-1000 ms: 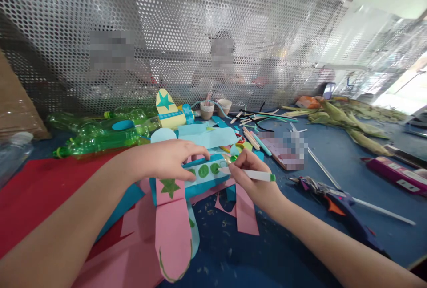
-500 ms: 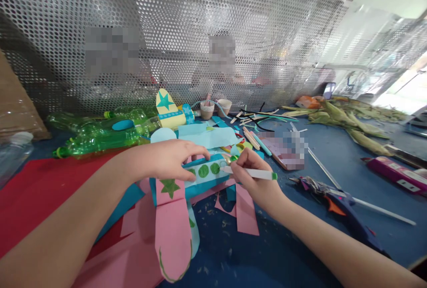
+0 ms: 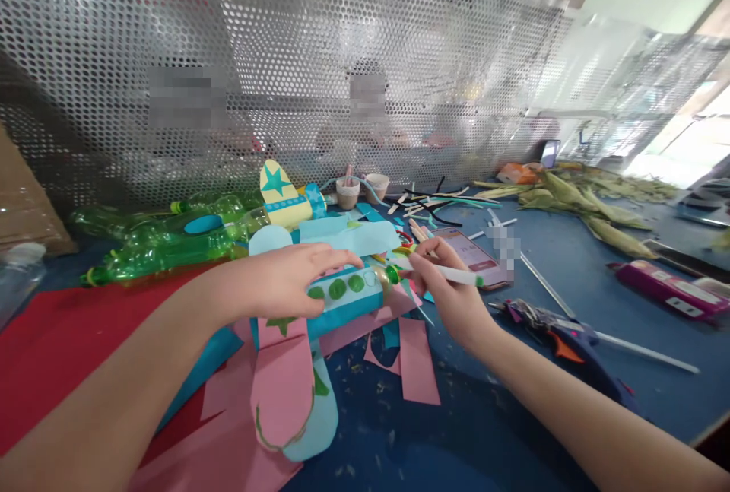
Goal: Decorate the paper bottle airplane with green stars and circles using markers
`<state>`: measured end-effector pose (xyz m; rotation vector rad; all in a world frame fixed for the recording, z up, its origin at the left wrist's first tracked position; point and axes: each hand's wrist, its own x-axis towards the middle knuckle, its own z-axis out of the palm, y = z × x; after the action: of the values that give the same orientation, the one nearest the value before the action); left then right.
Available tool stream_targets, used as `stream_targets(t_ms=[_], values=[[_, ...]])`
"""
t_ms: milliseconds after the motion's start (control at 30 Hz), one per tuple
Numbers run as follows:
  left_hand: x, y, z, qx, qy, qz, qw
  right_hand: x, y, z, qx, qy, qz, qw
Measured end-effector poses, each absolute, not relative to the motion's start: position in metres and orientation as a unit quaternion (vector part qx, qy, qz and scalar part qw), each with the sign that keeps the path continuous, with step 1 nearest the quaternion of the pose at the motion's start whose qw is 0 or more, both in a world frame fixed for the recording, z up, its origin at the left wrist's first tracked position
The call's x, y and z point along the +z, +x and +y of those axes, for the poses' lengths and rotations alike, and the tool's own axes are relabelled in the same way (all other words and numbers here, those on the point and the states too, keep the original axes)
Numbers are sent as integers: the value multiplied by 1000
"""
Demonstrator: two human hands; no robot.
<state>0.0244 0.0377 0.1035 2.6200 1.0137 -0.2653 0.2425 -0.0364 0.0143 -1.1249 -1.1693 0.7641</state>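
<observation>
A plastic bottle wrapped in blue paper (image 3: 349, 309) lies in front of me, its green cap end pointing right. It has a pale strip with green dots and an unfilled circle outline near the cap, plus pink and light-blue paper wings (image 3: 282, 389) like a model plane. My left hand (image 3: 279, 283) is over the bottle, thumb on the near side and fingers across the top, holding it steady. Between the fingers of my right hand (image 3: 450, 287) is a white marker with a green end (image 3: 456, 274), raised beside the cap and off the paper.
Green plastic bottles (image 3: 165, 252) and a yellow paper-covered bottle (image 3: 288, 207) lie behind left. Pink scraps (image 3: 419, 363) are near. On the right are a phone (image 3: 471, 249), a glue gun (image 3: 570, 344), a purple package (image 3: 667, 290) and corn husks (image 3: 576, 199). A perforated metal sheet (image 3: 285, 58) stands behind.
My right hand has drawn the marker away from the dotted strip, up and to the right past the cap. My left hand stays on the bottle. The whole view has shifted slightly.
</observation>
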Motion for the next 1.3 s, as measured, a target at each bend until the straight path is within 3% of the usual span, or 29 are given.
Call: stream_targets(t_ms=[167, 1300], values=[[108, 34, 30, -105, 918, 347, 162, 13, 243, -32, 386, -468, -507, 612], [102, 42, 31, -130, 913, 349, 164, 5, 241, -34, 375, -478, -548, 575]])
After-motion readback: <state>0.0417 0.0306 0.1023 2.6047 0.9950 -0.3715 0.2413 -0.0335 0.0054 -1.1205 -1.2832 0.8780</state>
